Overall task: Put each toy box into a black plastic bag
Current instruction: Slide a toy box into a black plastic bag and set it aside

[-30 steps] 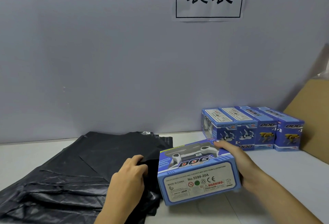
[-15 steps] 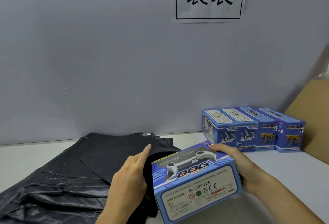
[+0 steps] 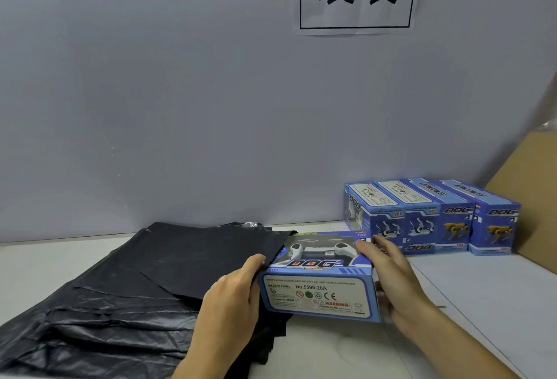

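Hands — left hand (image 3: 232, 294), right hand (image 3: 394, 285) — grip toy box (image 3: 319, 285) at bag (image 3: 187, 258) edge.

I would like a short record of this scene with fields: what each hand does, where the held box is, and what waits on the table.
left hand: grips mouth of black bag
right hand: holds toy box
box position: far end at the bag mouth
waiting: four boxes in a row by the wall

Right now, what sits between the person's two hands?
In the head view, a blue toy box lies between the left hand and the right hand, its far end entering a black bag.
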`<action>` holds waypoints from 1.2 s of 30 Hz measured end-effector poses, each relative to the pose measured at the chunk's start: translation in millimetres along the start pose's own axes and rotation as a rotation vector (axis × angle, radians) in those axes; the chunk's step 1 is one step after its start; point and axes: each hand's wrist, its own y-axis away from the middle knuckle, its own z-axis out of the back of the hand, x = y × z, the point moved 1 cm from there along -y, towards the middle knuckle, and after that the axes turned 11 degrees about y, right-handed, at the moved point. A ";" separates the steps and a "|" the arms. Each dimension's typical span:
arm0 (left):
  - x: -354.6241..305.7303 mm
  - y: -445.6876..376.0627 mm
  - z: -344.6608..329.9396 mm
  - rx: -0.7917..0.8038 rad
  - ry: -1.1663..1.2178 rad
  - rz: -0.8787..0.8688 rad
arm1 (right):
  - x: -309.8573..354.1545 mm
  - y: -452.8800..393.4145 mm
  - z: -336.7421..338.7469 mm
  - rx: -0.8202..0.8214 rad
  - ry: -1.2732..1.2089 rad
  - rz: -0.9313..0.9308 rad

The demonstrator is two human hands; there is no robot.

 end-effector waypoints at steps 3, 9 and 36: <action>-2.4 0.6 1.1 -0.038 0.020 -0.022 | -1.6 3.8 -6.6 0.013 -0.035 0.015; -3.2 1.8 -0.6 -0.056 0.071 -0.075 | -8.1 6.3 -16.6 0.004 -0.068 0.036; 1.5 0.7 9.2 0.055 0.045 -0.094 | -14.6 1.2 -15.6 -0.081 -0.165 0.054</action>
